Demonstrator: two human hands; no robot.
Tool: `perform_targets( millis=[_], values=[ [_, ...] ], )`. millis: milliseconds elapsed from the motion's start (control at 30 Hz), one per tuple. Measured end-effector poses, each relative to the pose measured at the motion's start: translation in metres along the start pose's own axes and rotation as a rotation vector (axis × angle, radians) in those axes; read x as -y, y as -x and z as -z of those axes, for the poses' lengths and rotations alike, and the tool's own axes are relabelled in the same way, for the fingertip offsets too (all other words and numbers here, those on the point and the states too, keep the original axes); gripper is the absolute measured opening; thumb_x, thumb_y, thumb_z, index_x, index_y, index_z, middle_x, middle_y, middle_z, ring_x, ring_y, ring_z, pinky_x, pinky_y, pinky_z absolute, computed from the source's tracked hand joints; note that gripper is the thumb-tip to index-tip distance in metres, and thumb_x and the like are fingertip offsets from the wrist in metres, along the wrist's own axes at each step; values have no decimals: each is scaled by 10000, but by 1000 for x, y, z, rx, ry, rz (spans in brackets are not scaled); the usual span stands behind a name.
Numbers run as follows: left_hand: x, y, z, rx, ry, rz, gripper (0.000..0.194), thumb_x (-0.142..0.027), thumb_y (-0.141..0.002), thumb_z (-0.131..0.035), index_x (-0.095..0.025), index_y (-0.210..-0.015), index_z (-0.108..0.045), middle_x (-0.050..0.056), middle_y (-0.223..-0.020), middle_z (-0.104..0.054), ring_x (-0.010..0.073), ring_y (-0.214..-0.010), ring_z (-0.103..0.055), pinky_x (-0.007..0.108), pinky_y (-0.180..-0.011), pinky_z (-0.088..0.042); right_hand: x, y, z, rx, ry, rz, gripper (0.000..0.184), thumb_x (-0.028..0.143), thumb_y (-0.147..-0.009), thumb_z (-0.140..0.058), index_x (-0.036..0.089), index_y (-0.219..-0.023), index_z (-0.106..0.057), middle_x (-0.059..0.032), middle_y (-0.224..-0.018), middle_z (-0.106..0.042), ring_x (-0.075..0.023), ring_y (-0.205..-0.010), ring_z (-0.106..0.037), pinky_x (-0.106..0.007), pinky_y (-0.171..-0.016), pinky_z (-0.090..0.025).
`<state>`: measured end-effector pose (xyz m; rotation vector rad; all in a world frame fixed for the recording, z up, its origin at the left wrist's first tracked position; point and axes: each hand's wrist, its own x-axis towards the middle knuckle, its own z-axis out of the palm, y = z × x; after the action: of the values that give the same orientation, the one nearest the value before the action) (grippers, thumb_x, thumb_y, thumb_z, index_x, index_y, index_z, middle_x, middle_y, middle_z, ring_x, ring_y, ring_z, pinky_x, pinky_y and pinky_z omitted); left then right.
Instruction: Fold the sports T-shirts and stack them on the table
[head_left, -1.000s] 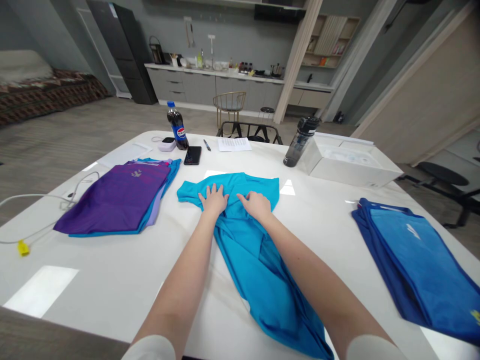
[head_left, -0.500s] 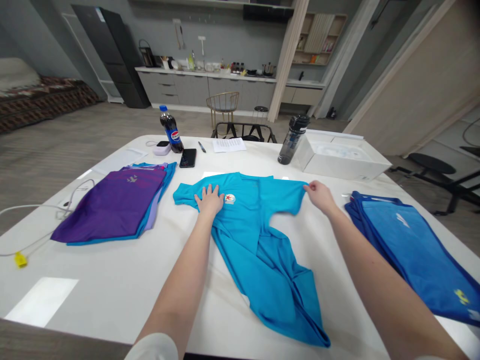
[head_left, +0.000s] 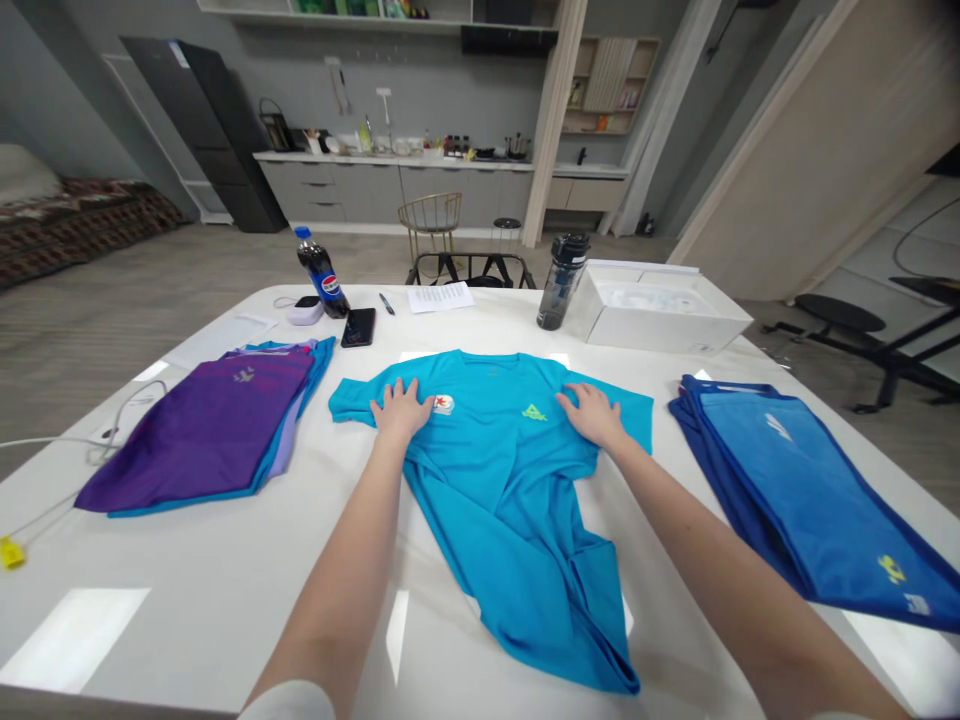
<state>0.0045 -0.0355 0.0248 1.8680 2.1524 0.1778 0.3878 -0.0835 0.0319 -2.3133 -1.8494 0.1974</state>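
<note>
A turquoise T-shirt (head_left: 495,470) lies front side up on the white table, collar pointing away from me. Its shoulders and sleeves are spread, while the lower body is creased and folded over on the right. My left hand (head_left: 403,410) rests open on the shirt's left shoulder, fingers apart, beside a round white badge with a red star. On the right shoulder lies my right hand (head_left: 592,412), also open with fingers spread, next to a yellow-green logo. Both palms press on the fabric without gripping it.
A stack of purple and blue shirts (head_left: 210,430) sits at left, folded blue shirts (head_left: 810,490) at right. Along the back stand a cola bottle (head_left: 322,275), phone (head_left: 358,327), paper (head_left: 441,297), dark water bottle (head_left: 562,282) and open white box (head_left: 664,325). A white cable (head_left: 97,450) crosses the left edge.
The right sleeve has been let go and now lies spread outward, and the yellow-green logo shows. My right hand has moved left onto the shoulder and opened. My left hand stays on the shirt.
</note>
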Motion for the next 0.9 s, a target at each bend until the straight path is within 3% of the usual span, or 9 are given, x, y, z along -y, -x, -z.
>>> perform_targets(
  millis=[100,167,500,733,900],
  values=[
    [2,-4,-4,-18,-7,-26,769,-696,-944,-306,-305,-1604,-351,78,-1712,-203,360,-1581,-149,678,-1227,-113,16,-3,-18,99,30,-7,758,754,-977,-221,354,-1612,-330,-74,-1707,-230,-409,-1547,-161,-784,-1147,-86],
    [2,-10,-7,-31,-11,-35,763,-688,-959,-257,-308,-1618,-319,57,-1717,-178,341,-1589,-125,661,-1240,-82,16,-16,-22,127,36,-11,797,775,-965,-191,358,-1641,-251,-53,-1727,-157,-402,-1565,-102,-789,-1150,-28],
    [-13,-83,-10,-61,-19,-73,765,-660,-971,-232,-275,-1628,-304,40,-1717,-179,333,-1590,-127,608,-1264,-75,11,-100,-20,145,21,-21,819,812,-937,-173,397,-1641,-223,-8,-1733,-103,-393,-1574,-68,-803,-1142,17],
    [-29,-122,-12,-96,-36,-103,754,-637,-989,-221,-245,-1625,-317,59,-1716,-190,343,-1586,-139,604,-1266,-77,9,-139,-25,136,22,-32,818,802,-941,-181,383,-1642,-235,-14,-1734,-103,-410,-1568,-70,-814,-1135,12],
    [-31,-134,-13,-127,-51,-114,718,-614,-1006,-228,-250,-1616,-337,67,-1709,-224,350,-1577,-171,627,-1255,-114,9,-154,-25,131,39,-34,778,761,-961,-201,384,-1641,-232,-12,-1733,-113,-399,-1568,-90,-808,-1143,-9]
  ],
)
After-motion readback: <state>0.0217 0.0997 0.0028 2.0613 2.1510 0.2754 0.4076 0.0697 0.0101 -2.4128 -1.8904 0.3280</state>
